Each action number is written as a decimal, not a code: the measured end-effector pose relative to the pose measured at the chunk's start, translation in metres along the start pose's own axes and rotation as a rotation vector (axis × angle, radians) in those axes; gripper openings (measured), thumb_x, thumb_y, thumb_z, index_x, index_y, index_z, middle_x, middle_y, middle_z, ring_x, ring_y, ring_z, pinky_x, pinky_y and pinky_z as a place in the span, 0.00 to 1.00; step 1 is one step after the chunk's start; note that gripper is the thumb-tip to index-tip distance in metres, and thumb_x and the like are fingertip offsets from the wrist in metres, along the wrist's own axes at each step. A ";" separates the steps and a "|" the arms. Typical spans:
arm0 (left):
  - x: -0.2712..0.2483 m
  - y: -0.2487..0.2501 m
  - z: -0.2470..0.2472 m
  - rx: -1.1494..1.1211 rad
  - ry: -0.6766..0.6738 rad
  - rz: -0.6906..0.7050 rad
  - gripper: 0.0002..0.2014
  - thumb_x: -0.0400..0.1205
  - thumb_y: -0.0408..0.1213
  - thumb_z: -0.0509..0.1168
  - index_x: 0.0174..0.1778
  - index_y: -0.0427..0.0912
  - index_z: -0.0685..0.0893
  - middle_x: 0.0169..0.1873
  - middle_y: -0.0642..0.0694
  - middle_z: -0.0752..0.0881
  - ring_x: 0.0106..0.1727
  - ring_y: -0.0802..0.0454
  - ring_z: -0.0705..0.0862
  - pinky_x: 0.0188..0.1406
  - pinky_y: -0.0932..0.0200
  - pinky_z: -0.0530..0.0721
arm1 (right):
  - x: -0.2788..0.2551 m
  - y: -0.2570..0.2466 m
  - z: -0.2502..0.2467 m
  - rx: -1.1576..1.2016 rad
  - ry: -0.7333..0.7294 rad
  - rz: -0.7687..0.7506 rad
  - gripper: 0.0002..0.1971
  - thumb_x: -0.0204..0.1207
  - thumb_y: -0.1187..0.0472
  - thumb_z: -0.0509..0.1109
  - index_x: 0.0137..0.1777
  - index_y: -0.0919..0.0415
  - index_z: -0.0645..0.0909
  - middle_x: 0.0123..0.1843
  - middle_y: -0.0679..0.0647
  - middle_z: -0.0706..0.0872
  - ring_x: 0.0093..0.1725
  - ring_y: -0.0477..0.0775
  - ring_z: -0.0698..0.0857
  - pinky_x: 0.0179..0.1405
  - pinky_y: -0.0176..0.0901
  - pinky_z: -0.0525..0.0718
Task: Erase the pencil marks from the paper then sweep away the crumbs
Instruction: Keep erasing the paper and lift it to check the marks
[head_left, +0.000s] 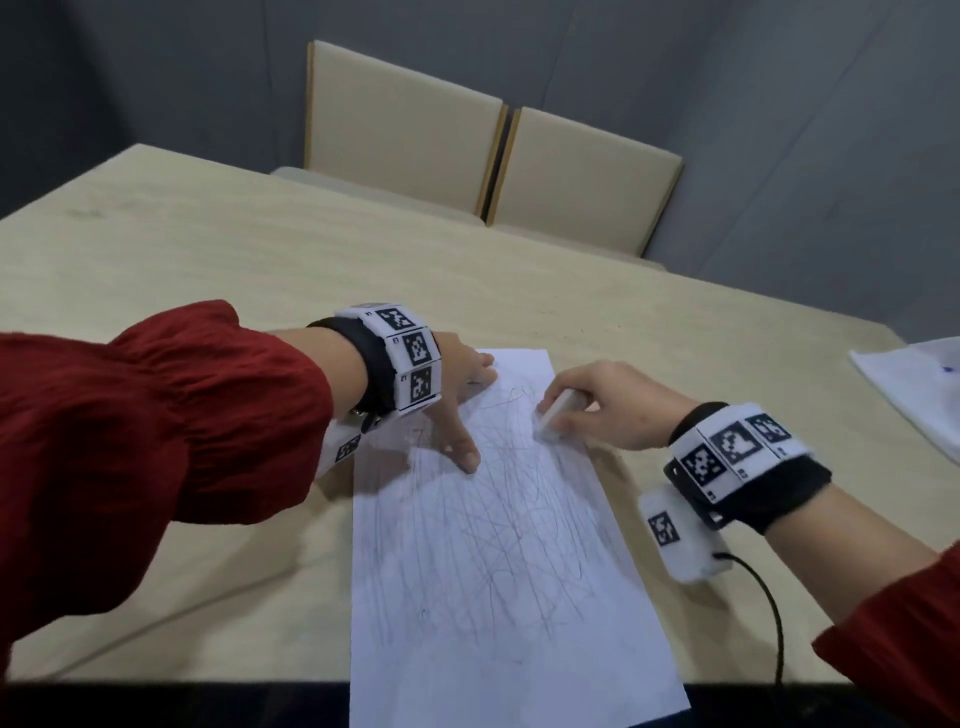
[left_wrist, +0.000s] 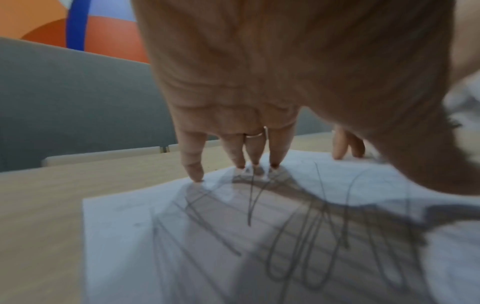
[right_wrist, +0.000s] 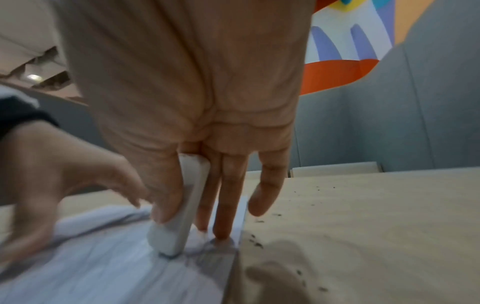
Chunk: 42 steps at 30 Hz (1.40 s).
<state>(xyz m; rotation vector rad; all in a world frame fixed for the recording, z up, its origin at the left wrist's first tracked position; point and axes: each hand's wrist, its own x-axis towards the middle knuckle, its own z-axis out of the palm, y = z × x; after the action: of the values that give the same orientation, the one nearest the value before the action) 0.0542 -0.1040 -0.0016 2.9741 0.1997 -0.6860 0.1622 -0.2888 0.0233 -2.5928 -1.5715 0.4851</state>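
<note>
Paper: we see the paper (head_left: 498, 545) lying flat on the tabletop (head_left: 208, 260), its near end hanging over the front edge; pencil marks (head_left: 483, 519) cover most of it.
Left hand: our left hand (head_left: 457, 400) is spread wide, fingertips (left_wrist: 196, 174) pressed on the far left corner and thumb planted further in; we judge this pins the sheet so rubbing cannot drag or crease it.
Right hand: our right hand (head_left: 608, 400) pinches the eraser (head_left: 556, 415) between thumb and fingers, its lower end on the paper near the far right edge.
Eraser angle: we hold it steeply tilted, so a narrow end bears on the marks; this likely concentrates the pressure.
Crumbs: dark crumbs (right_wrist: 255, 242) lie scattered on the tabletop just beside the paper's right edge.
Progress: we judge erasing is at an early stage, since most scribble is intact; sweeping is not yet begun.
Surroundings: two chairs (head_left: 493, 156) stand at the far side, and a white sheet (head_left: 914, 384) lies at far right.
</note>
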 end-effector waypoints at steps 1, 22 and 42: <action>0.000 0.000 -0.002 0.010 0.035 -0.053 0.52 0.63 0.76 0.69 0.74 0.41 0.72 0.75 0.43 0.74 0.70 0.44 0.77 0.68 0.48 0.77 | -0.002 -0.001 0.005 0.000 -0.006 0.003 0.09 0.76 0.60 0.71 0.56 0.54 0.85 0.50 0.47 0.85 0.51 0.47 0.81 0.47 0.35 0.77; -0.049 -0.011 0.028 0.066 0.060 -0.187 0.37 0.87 0.59 0.51 0.86 0.40 0.52 0.86 0.45 0.51 0.82 0.43 0.63 0.78 0.51 0.65 | -0.001 -0.061 0.004 -0.192 -0.022 0.313 0.09 0.77 0.66 0.63 0.53 0.67 0.79 0.50 0.61 0.84 0.42 0.60 0.82 0.27 0.39 0.75; -0.110 0.003 0.049 -0.253 0.254 -0.115 0.30 0.73 0.49 0.77 0.72 0.50 0.80 0.68 0.48 0.82 0.66 0.48 0.80 0.60 0.59 0.76 | -0.034 -0.060 0.013 -0.103 -0.123 0.233 0.16 0.81 0.62 0.63 0.68 0.56 0.78 0.68 0.54 0.80 0.63 0.58 0.80 0.52 0.40 0.73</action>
<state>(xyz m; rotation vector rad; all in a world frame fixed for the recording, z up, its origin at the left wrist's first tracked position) -0.0646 -0.1246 0.0031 2.8103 0.4419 -0.2649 0.0926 -0.2915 0.0326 -2.8935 -1.3664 0.6073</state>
